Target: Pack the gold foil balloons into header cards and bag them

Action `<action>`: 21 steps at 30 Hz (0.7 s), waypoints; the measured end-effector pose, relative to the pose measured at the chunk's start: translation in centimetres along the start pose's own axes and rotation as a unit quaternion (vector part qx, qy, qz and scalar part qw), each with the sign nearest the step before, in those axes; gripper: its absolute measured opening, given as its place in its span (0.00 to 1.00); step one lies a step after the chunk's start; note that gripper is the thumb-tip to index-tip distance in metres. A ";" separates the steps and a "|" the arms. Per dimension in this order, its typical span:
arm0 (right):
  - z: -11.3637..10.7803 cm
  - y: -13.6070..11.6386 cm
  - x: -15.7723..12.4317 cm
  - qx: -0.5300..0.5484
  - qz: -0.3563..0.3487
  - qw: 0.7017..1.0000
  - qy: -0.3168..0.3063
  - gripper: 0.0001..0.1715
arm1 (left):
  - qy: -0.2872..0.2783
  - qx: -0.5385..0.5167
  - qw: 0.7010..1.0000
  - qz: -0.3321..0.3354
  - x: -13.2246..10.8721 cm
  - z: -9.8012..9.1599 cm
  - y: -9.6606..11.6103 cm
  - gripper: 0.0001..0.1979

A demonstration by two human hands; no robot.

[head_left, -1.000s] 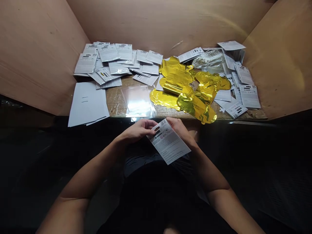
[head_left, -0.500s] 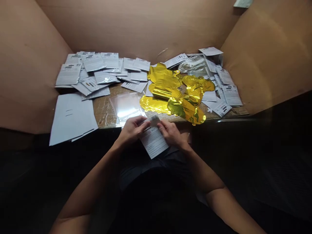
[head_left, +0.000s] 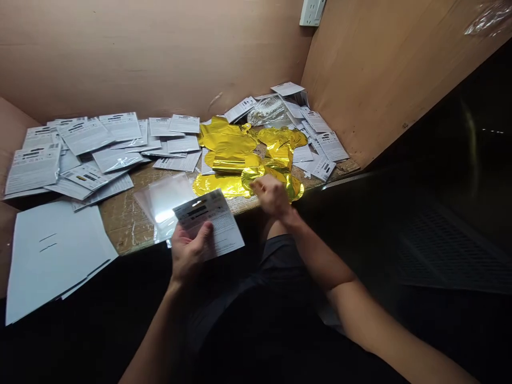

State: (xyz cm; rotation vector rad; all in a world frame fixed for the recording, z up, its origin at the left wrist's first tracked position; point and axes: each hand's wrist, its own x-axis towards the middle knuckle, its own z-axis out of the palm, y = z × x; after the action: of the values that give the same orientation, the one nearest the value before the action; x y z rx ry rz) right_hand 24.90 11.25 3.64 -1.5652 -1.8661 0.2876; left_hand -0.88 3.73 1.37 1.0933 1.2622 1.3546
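1. Gold foil balloons (head_left: 228, 154) are heaped on a wooden table (head_left: 124, 226), with scattered cards on both sides and behind them.
2. A printed white card (head_left: 210, 224) is held in the left hand (head_left: 188, 253), pinched near its lower edge between the thumb and the fingers. It is raised at a tilt just in front of the table edge, with its printed face turned up.
3. The right hand (head_left: 272, 194) is blurred and is held just over the front of the balloons. Its fingers are loosely spread and nothing is seen held in them. Whether the balloons are being touched cannot be told.
4. A clear plastic sleeve (head_left: 164, 205) is laid flat on the table, partly covered from view by the held card.
5. White cards (head_left: 80, 141) are spread in overlapping layers across the left of the table, and more are scattered around the balloons on the right.
6. A stack of white sheets (head_left: 52, 256) is placed at the left front corner, overhanging the table edge.
7. A clear bag (head_left: 268, 111) with silvery contents is seen behind the balloons.
8. The table is bounded at the back and right by tan board walls (head_left: 140, 53), and a white socket (head_left: 312, 12) is fixed high in their corner.
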 end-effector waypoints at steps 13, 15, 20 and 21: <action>1.9 4.6 17.6 -0.078 0.011 0.995 0.053 0.21 | 0.047 -0.082 0.991 -0.096 -1.9 -4.2 -0.9 0.36; 4.1 1.5 19.4 -0.028 -0.056 0.998 -0.015 0.17 | 0.044 -0.082 0.991 -0.100 -1.6 -3.5 -0.7 0.37; 6.9 -2.3 21.7 -0.001 -0.091 0.993 -0.073 0.21 | 0.074 -0.059 0.989 -0.115 -2.2 -4.7 -0.4 0.32; 6.2 -1.8 21.6 -0.005 -0.078 0.996 -0.053 0.21 | 0.090 -0.059 0.987 -0.123 -2.5 -5.4 -0.5 0.31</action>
State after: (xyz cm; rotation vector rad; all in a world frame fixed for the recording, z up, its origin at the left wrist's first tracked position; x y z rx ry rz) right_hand 18.57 32.54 7.58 -1.4253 -2.0619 0.2945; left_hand -5.81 0.42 0.47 0.7203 1.3791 1.3410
